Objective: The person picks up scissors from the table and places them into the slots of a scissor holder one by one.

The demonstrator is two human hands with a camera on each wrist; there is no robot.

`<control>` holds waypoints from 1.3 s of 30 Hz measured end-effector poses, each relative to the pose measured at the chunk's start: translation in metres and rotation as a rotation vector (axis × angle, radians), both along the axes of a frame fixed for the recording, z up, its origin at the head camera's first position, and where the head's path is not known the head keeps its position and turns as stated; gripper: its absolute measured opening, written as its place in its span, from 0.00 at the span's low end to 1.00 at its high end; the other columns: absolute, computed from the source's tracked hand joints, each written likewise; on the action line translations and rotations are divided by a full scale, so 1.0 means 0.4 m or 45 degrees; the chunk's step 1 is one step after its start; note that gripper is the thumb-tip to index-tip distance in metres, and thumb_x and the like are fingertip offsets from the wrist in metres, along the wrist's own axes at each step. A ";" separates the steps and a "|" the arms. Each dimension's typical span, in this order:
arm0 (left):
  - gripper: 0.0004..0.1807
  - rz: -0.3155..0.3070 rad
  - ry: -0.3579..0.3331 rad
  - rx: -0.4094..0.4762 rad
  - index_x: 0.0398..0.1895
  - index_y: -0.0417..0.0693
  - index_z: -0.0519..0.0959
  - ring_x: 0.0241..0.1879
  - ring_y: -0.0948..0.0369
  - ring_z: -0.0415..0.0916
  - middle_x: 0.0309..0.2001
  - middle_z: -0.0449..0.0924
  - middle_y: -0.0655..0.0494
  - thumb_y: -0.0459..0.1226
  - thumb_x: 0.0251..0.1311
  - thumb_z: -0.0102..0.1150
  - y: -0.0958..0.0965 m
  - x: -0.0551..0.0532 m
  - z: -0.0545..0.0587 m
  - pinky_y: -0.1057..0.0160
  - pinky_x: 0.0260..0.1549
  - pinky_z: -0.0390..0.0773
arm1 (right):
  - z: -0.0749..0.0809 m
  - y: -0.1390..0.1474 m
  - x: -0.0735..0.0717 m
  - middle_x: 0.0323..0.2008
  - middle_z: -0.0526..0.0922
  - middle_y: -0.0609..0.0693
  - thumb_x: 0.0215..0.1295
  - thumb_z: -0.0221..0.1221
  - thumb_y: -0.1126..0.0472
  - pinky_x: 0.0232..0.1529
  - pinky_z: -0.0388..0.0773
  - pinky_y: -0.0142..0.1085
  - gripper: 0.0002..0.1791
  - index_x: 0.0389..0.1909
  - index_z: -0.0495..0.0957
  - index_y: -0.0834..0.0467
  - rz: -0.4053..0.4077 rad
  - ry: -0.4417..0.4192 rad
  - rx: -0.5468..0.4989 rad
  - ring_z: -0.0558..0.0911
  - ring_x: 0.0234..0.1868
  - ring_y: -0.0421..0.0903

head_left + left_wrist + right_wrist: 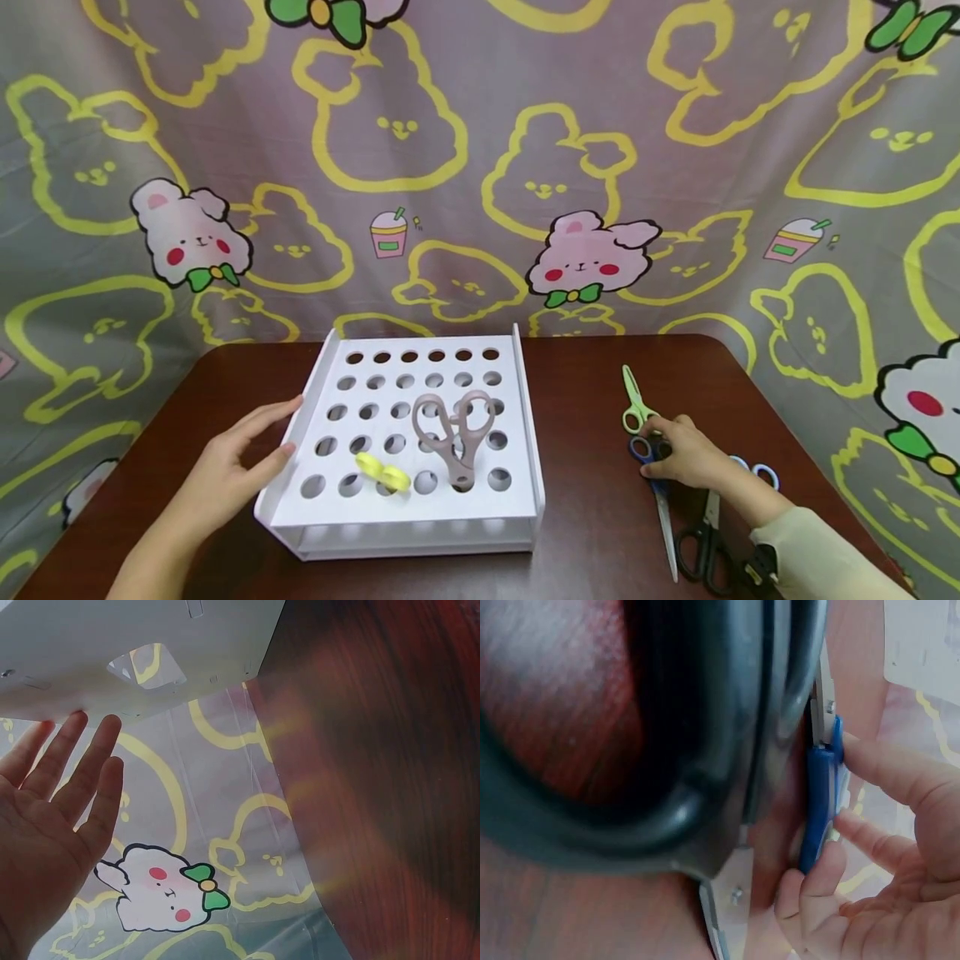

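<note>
A white rack [390,510] with rows of round holes stands on the table. Greyish-brown scissors [459,467] stand handles up in one front-row hole, beside a yellow scissor handle [382,472] in another. My left hand [225,467] has its fingers extended, fingertips at the rack's left side panel. On the right, my right hand [686,454] pinches the handles of blue-handled scissors [663,517], thumb on one side and fingers on the other. Their blue handle [820,795] shows between the fingers in the right wrist view, blades pointing toward the near edge.
Light green scissors [632,387] lie just beyond the right hand. Black-handled scissors [707,546] lie nearer, under the right forearm, and loom large in the right wrist view. A pale blue scissor handle [776,477] shows behind the wrist. A patterned curtain [465,208] surrounds the table.
</note>
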State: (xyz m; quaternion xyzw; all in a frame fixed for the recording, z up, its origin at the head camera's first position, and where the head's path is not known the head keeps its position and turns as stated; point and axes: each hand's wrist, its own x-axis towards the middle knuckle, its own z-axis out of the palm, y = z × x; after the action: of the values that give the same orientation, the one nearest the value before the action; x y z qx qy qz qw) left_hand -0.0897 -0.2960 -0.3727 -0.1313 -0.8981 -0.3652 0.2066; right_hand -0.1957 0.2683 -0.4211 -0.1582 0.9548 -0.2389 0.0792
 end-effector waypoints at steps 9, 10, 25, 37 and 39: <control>0.30 -0.002 -0.008 0.005 0.66 0.54 0.76 0.58 0.87 0.63 0.57 0.71 0.83 0.31 0.58 0.66 0.003 -0.001 0.000 0.89 0.55 0.56 | -0.011 0.000 -0.003 0.44 0.71 0.65 0.47 0.76 0.60 0.38 0.73 0.45 0.24 0.45 0.77 0.59 0.037 0.007 -0.117 0.71 0.44 0.57; 0.30 -0.002 -0.009 0.004 0.66 0.54 0.76 0.58 0.87 0.62 0.57 0.71 0.84 0.31 0.58 0.66 0.004 -0.002 0.001 0.89 0.55 0.56 | -0.010 0.000 -0.003 0.44 0.71 0.66 0.47 0.76 0.60 0.38 0.73 0.45 0.24 0.45 0.77 0.60 0.038 0.008 -0.124 0.71 0.44 0.56; 0.31 -0.018 0.031 0.020 0.65 0.51 0.76 0.59 0.87 0.63 0.57 0.71 0.85 0.28 0.56 0.67 0.003 -0.001 -0.006 0.88 0.55 0.57 | 0.005 -0.016 -0.004 0.38 0.83 0.54 0.50 0.74 0.60 0.37 0.73 0.40 0.22 0.44 0.80 0.64 -0.070 -0.001 -0.106 0.77 0.37 0.47; 0.30 -0.015 0.002 0.023 0.66 0.52 0.76 0.59 0.87 0.63 0.57 0.71 0.84 0.29 0.58 0.66 0.004 -0.001 -0.002 0.88 0.55 0.57 | -0.007 -0.033 0.001 0.28 0.76 0.49 0.55 0.70 0.66 0.30 0.67 0.32 0.20 0.48 0.79 0.65 -0.073 0.060 -0.239 0.71 0.29 0.41; 0.30 -0.012 0.002 0.024 0.66 0.52 0.76 0.59 0.87 0.63 0.57 0.71 0.84 0.29 0.58 0.66 0.003 0.001 -0.002 0.88 0.55 0.57 | -0.005 -0.037 0.001 0.29 0.74 0.49 0.56 0.69 0.68 0.30 0.67 0.31 0.20 0.49 0.78 0.67 -0.091 0.047 -0.291 0.70 0.29 0.40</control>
State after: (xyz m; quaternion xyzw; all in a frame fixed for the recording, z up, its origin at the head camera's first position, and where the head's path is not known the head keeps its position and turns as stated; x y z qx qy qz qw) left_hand -0.0894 -0.2946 -0.3735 -0.1339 -0.8939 -0.3744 0.2069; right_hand -0.1954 0.2533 -0.4232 -0.1364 0.9277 -0.3458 0.0345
